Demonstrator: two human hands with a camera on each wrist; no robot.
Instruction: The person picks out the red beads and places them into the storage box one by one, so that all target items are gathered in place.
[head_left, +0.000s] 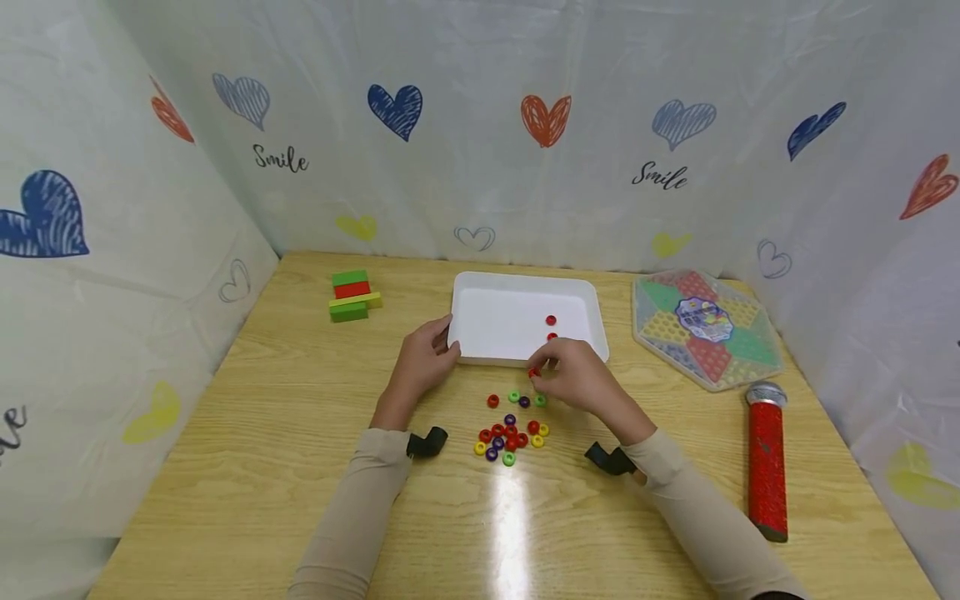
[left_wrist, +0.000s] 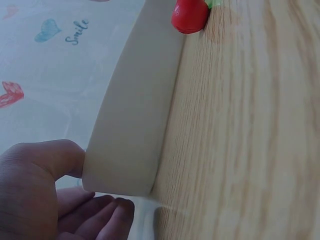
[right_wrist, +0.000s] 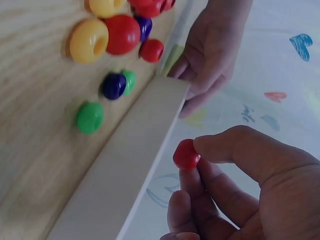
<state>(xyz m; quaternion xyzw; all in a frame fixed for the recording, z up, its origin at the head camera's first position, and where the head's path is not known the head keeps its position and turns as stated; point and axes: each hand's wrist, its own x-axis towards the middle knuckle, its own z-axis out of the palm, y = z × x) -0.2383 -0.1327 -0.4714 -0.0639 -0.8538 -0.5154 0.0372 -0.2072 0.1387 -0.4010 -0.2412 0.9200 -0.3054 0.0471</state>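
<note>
A white rectangular tray (head_left: 491,321) lies on the table with two red beads (head_left: 551,320) inside, near its right end. My left hand (head_left: 424,357) grips the tray's front left corner; in the left wrist view its thumb (left_wrist: 62,156) lies at the rim and the fingers bend along the side. Between thumb and fingertips, my right hand (head_left: 577,377) pinches a red bead (right_wrist: 187,155), held close to the tray's front wall. In front of the tray, loose red, yellow, purple and green beads (head_left: 511,431) lie scattered on the wood.
Coloured wooden blocks (head_left: 350,296) stand at the back left. To the tray's right lies a hexagonal clear case (head_left: 705,329) with coloured sections. A red microphone-shaped tube (head_left: 767,462) lies near the table's right edge. A curtain printed with hearts (head_left: 465,125) hangs behind the table.
</note>
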